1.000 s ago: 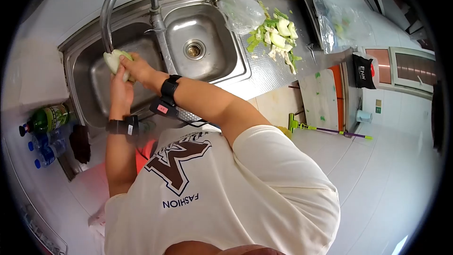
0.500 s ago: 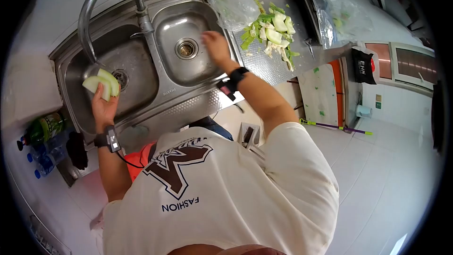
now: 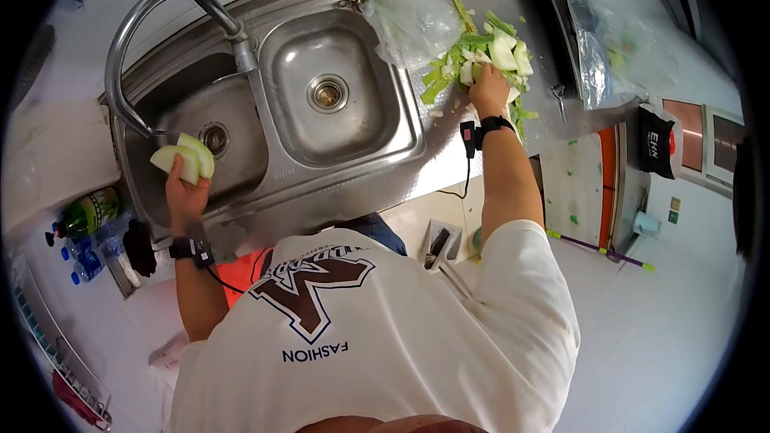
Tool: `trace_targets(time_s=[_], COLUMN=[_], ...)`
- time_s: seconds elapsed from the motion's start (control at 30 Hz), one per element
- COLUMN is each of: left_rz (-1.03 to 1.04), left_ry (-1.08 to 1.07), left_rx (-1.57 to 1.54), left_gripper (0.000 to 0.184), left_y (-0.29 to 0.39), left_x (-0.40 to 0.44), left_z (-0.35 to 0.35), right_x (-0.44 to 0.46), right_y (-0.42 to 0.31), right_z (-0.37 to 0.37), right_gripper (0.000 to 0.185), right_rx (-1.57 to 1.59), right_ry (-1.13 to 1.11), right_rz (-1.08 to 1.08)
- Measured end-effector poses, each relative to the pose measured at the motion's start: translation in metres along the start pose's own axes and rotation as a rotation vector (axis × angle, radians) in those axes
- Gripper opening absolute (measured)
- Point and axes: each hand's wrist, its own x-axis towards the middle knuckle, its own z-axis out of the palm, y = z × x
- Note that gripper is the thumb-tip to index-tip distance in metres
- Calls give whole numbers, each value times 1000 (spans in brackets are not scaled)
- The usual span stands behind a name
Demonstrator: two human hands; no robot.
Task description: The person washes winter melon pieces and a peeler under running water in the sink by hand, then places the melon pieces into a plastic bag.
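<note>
Seemingly picking out pieces
Left hand point(image 3: 186, 196) grips pale slices point(image 3: 172, 160); right hand point(image 3: 488, 96) touches the vegetable pile point(image 3: 503, 51) beneath, grip unclear; lifting one likely needs a careful pinch.

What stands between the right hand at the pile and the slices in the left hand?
Nothing tall visible. Between the right hand and the slices in the left hand, only the right bowl and the low divider lie under a straight path. The bag and the tap's base sit farther back, towards the wall.
</note>
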Motion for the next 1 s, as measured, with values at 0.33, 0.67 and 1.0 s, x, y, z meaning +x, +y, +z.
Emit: trace_targets(time_s=[0.33, 0.67, 1.0], left_rz=[-23, -230, -134], left_ry=[40, -139, -559], left_rx=[-103, -273, -437], left_gripper=[37, 33, 56], left_y=[-16, -19, -3], left_x=[-13, -3, -5], left_z=[2, -30, -22], right_x=[4, -27, -107], right_y=[23, -162, -420], right_z=[-22, -96, -146], right_gripper=[25, 32, 35], right_rx=[138, 1296, 1397], right_ry=[132, -128, -345], right_rz=[39, 38, -696])
